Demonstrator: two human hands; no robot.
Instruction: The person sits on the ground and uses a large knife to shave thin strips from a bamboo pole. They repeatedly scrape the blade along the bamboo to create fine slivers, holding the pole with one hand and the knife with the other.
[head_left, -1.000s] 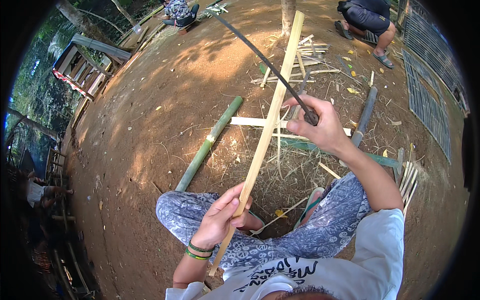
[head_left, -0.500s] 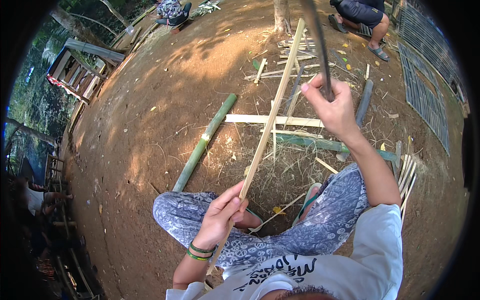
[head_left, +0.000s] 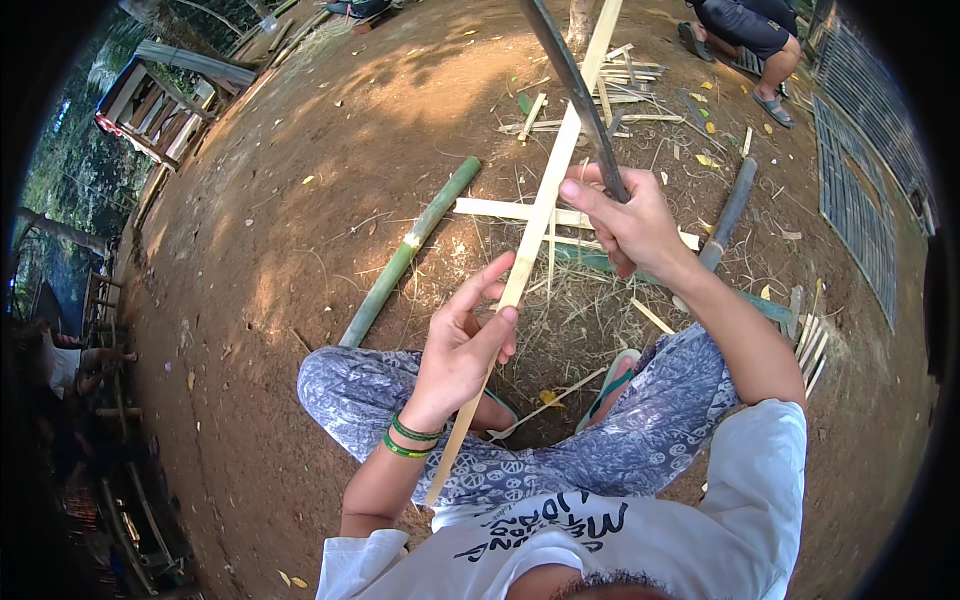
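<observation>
My left hand (head_left: 465, 350) is closed on a long, pale bamboo strip (head_left: 540, 213), its thumb and fingers pinching the strip near its middle. The strip runs slantwise from above my lap up past the top edge of the picture. My right hand (head_left: 638, 222) grips a long knife (head_left: 568, 75) with a dark, narrow blade; its handle is mostly hidden in the fist. The blade points up and to the left and crosses in front of the strip's upper part. I cannot tell whether blade and strip touch.
A green bamboo pole (head_left: 410, 250) lies left of centre. Split pale slats (head_left: 495, 209) and a bluish-green pole (head_left: 765, 305) lie ahead on brown soil. A dark pole (head_left: 730, 210) lies at right, near bamboo panels (head_left: 855, 200). Another person's leg (head_left: 775, 75) shows far right.
My left hand has moved up along with the strip, which now shows its broad face. My right hand has come down and left, tilting the blade leftward across the strip.
</observation>
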